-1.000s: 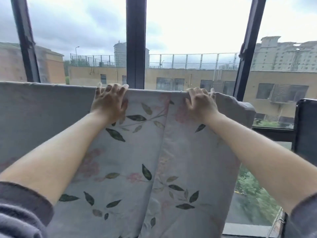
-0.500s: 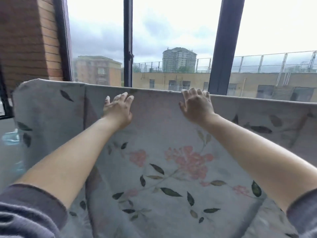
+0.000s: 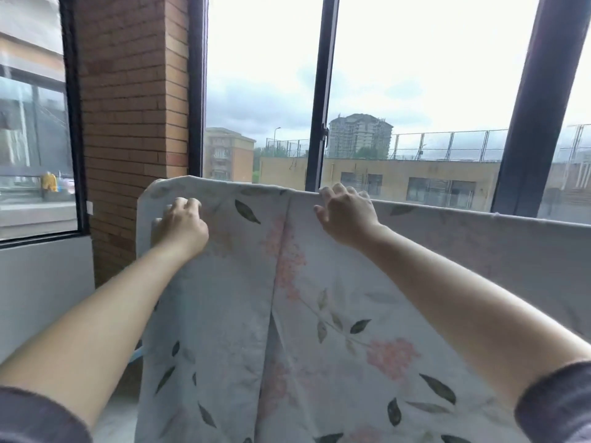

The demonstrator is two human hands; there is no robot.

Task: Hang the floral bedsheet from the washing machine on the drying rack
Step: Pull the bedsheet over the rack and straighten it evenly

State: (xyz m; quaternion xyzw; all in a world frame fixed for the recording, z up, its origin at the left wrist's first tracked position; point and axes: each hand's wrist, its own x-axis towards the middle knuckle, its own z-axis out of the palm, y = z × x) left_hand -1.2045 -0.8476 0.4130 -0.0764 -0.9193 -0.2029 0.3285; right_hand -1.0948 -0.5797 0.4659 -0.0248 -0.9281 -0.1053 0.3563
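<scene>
— Starting nearest us: two bare forearms reach out of grey sleeves (image 3: 555, 407), and the floral bedsheet (image 3: 319, 314) hangs draped down in front of them.

— Where is it sitting?

— Over a top line that I judge to be the drying rack's bar; the bar itself is hidden under the cloth. The sheet's left end stops just beside the brick pillar (image 3: 128, 123).

— And the hands?

— The left hand (image 3: 180, 225) is curled, fingers bunching cloth near the left corner. The right hand (image 3: 347, 215) hooks its fingers over the top edge, gripping the fold beside a vertical crease.

— How to do this well?

— Pull outward evenly along the top edge, flatten that crease, and keep both sides hanging alike so it doesn't slide off.

— Beyond?

— Dark window frames (image 3: 319, 91), then rooftops.
</scene>
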